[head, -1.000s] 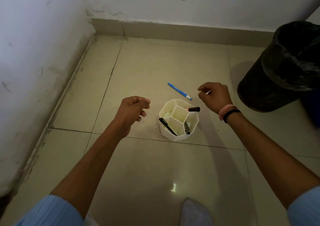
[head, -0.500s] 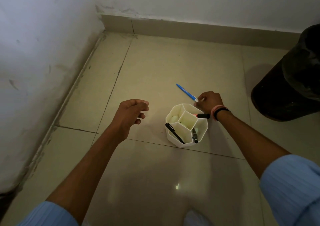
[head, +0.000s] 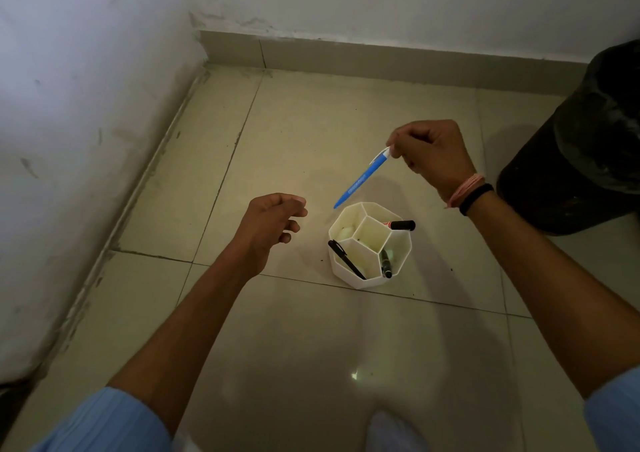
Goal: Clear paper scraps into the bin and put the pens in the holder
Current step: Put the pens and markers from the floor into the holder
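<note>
The tiled floor is carrying everything here, running up to two white walls that are meeting at the far left corner. A black bin is standing at the right edge of the floor, close to the far wall, partly cut off by the frame. The white holder, split into honeycomb cells, is sitting near the middle of the floor, just beyond a tile joint. The left hand is hovering left of the holder, fingers loosely curled and parted, gripping nothing. The right hand is hanging above and beyond the holder, thumb and fingertips pinched together on the white top end of a blue pen; two bands are circling that wrist. The pen is slanting down and to the left, its tip pointing at the holder's far left rim, apparently not touching it. A black pen is leaning in the near left cell, a dark pen is standing in the near right cell, and a black-capped marker is lying across the far right rim.
</note>
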{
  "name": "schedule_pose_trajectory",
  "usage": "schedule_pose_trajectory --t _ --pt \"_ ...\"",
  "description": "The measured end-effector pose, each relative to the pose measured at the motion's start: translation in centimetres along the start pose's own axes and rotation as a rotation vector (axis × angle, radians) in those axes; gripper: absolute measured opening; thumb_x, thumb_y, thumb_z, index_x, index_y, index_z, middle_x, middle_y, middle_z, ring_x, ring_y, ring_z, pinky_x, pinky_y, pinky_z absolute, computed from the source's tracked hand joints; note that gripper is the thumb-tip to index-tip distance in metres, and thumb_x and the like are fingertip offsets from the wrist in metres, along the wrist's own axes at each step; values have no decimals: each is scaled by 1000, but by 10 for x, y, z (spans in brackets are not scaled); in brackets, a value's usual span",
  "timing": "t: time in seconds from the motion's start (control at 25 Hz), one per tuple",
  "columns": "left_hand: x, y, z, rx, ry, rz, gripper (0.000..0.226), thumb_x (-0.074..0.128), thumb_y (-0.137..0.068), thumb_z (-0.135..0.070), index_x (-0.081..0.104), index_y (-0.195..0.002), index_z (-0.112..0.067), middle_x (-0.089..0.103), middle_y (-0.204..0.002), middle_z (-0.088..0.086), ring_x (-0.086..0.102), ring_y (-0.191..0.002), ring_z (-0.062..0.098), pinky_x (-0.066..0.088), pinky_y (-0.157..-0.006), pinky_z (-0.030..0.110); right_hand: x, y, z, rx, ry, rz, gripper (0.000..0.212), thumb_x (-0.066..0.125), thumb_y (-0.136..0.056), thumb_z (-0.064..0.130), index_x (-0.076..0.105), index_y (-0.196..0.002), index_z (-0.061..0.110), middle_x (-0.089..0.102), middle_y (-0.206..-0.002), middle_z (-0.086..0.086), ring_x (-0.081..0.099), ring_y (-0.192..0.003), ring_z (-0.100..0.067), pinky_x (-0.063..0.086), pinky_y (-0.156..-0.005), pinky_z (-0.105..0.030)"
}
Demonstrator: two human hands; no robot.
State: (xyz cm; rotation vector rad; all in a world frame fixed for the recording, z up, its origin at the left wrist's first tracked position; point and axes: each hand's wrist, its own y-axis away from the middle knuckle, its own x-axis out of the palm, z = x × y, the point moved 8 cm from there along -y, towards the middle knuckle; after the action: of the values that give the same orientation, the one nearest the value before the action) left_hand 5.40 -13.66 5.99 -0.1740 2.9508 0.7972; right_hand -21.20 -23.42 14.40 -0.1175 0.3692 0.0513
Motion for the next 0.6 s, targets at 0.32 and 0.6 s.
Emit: schedule_pose_trajectory --t 0.32,0.6 --pt "11 5 -1 -6 -21 12 22 62 -97 -17 71 -113 -5 73 -98 9 57 -66 15 46 -55 24 69 37 -27 29 360 336 16 64 -84 13 80 -82 9 76 -85 0 68 -76 -17 55 -70 -33" --pt "23 6 7 -61 -68 36 39 57 -99 -43 66 -123 -12 70 -118 9 65 -99 22 54 -74 32 33 41 -45 215 321 221 30 59 -96 41 70 -117 23 67 -112 4 60 -98 -12 47 -86 -27"
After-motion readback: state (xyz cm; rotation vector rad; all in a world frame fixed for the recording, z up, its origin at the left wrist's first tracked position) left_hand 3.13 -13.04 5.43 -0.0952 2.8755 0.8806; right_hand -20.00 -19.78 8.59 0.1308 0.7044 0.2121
